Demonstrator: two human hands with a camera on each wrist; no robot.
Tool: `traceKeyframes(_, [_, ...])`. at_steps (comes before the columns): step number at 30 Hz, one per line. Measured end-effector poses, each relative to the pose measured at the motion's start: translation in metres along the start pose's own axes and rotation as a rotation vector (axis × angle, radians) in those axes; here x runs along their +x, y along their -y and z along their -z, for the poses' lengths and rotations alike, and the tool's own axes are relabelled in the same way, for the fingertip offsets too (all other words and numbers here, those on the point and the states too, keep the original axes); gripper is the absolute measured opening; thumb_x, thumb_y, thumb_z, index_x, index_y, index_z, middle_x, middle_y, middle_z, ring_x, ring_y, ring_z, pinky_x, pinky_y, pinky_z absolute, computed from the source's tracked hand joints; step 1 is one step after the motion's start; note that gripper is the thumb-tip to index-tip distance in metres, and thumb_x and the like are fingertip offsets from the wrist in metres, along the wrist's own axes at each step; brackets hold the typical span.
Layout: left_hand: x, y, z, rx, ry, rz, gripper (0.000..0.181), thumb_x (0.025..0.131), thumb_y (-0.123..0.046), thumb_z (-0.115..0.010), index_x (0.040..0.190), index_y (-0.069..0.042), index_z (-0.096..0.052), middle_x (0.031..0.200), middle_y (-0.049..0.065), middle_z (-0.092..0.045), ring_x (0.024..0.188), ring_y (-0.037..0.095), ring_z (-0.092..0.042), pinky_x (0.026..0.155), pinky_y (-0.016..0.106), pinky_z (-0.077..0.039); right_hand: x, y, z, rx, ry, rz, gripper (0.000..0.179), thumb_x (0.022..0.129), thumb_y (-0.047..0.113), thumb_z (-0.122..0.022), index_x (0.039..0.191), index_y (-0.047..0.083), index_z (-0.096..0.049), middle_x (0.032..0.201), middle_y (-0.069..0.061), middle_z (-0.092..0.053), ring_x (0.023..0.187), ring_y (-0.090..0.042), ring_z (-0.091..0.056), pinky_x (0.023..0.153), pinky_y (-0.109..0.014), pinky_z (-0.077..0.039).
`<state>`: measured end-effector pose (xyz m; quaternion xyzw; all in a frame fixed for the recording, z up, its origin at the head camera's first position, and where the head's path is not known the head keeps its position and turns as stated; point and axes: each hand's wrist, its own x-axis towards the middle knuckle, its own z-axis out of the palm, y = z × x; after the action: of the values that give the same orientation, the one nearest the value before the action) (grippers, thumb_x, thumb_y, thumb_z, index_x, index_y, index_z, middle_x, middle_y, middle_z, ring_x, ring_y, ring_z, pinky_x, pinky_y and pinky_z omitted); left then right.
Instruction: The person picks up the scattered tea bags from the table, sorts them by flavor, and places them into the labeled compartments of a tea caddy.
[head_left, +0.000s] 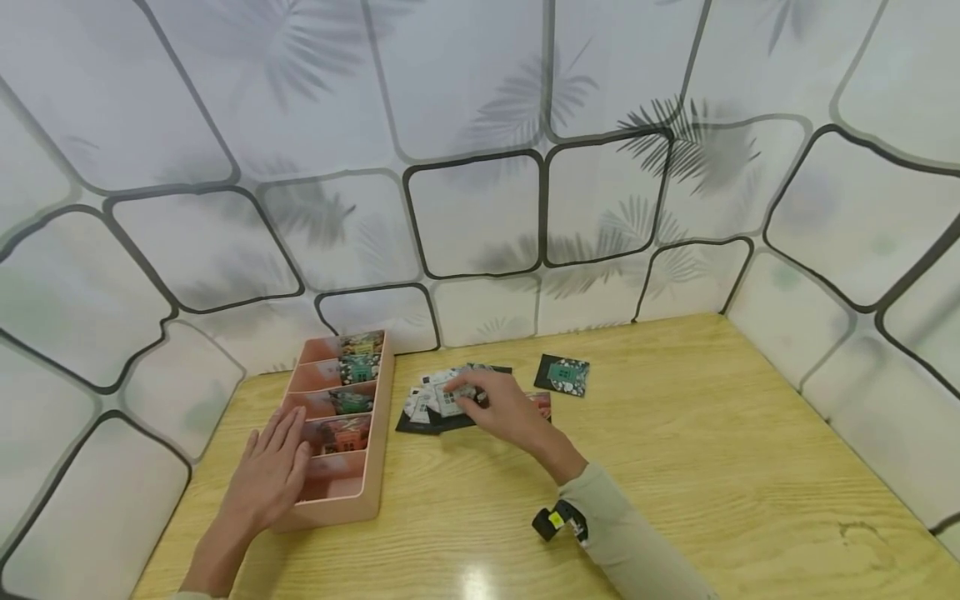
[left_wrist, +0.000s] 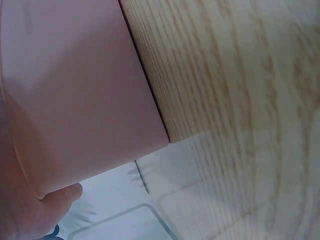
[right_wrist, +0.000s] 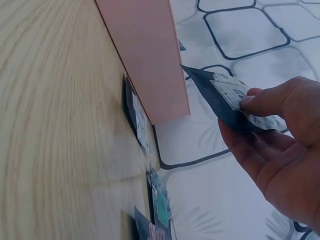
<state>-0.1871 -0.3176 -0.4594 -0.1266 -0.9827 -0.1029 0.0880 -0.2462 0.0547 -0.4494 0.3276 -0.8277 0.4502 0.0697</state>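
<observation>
In the head view a pink divided box [head_left: 330, 514] stands on the left of the table, flat sachets in several of its compartments. My left hand [head_left: 266, 475] rests over the box's left rim, fingers straight. Between thumb and fingers, my right hand [head_left: 510, 408] pinches a dark sachet [right_wrist: 212, 95] with a white label, raised off the table in the right wrist view. Other white-labelled sachets [head_left: 418, 407] lie close below it, right of the box. Part of a red sachet [head_left: 543, 403] shows behind the right hand.
A green-labelled sachet [head_left: 564, 375] lies apart at the back of the wooden table [head_left: 675, 467]. Inside the box are yellow [head_left: 363, 343], teal [head_left: 360, 368], green [head_left: 351, 403] and red sachets [head_left: 351, 435]. Patterned white cloth walls [head_left: 480, 217] enclose the table's back and sides.
</observation>
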Motion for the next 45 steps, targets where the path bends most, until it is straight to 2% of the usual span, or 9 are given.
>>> traceKeyframes(9, [0.001,0.001,-0.001,0.001,0.011,0.001,0.056,0.111,-0.023,-0.035,0.157,0.009,-0.029,0.161,0.028,-0.030,0.151,0.048,-0.019,0.117,0.069,-0.016,0.008,0.012,-0.008,0.030,-0.013,0.064,0.021,0.102,0.007,-0.064,0.120,0.012,-0.074,0.119,-0.001,-0.071,0.093,-0.007,-0.067,0.075,-0.024,-0.057])
traceKeyframes(17, [0.000,0.000,0.000,0.002,0.011,0.002,0.056,0.111,-0.022,-0.036,0.157,0.009,-0.029,0.161,0.029,-0.031,0.151,0.048,-0.019,0.117,0.069,-0.016,0.015,0.025,-0.018,0.049,-0.007,0.112,0.022,0.101,0.005,-0.065,0.121,0.011,-0.073,0.120,-0.001,-0.072,0.098,-0.008,-0.068,0.079,-0.021,-0.057])
traceKeyframes(22, [0.000,0.000,0.000,-0.001,0.008,0.001,0.056,0.111,-0.022,-0.036,0.157,0.009,-0.029,0.161,0.029,-0.031,0.151,0.048,-0.019,0.117,0.069,-0.016,0.018,0.033,-0.023,0.084,-0.002,0.134,0.023,0.100,0.002,-0.066,0.120,0.010,-0.073,0.120,-0.004,-0.072,0.099,-0.011,-0.069,0.079,-0.021,-0.058])
traceKeyframes(30, [0.001,0.001,-0.001,-0.004,0.011,0.003,0.056,0.111,-0.022,-0.036,0.158,0.009,-0.028,0.161,0.029,-0.030,0.152,0.048,-0.018,0.117,0.069,-0.016,0.023,0.041,-0.032,0.101,0.002,0.147,0.024,0.100,0.001,-0.065,0.121,0.010,-0.072,0.122,-0.004,-0.071,0.100,-0.007,-0.069,0.078,-0.016,-0.056])
traceKeyframes(38, [0.000,0.002,-0.002,0.001,0.016,0.006,0.057,0.111,-0.022,-0.036,0.158,0.008,-0.028,0.162,0.028,-0.030,0.152,0.047,-0.018,0.117,0.068,-0.016,0.027,0.048,-0.041,0.093,-0.009,0.167,0.024,0.101,0.002,-0.063,0.122,0.011,-0.072,0.123,-0.004,-0.071,0.104,-0.006,-0.068,0.081,-0.015,-0.055])
traceKeyframes(45, [0.000,0.002,-0.001,0.001,0.002,-0.006,0.057,0.111,-0.022,-0.037,0.158,0.008,-0.029,0.161,0.028,-0.031,0.152,0.047,-0.018,0.117,0.068,-0.018,0.028,0.057,-0.048,0.128,-0.016,0.186,0.024,0.101,0.000,-0.063,0.121,0.009,-0.072,0.123,-0.005,-0.071,0.101,-0.007,-0.068,0.079,-0.015,-0.055])
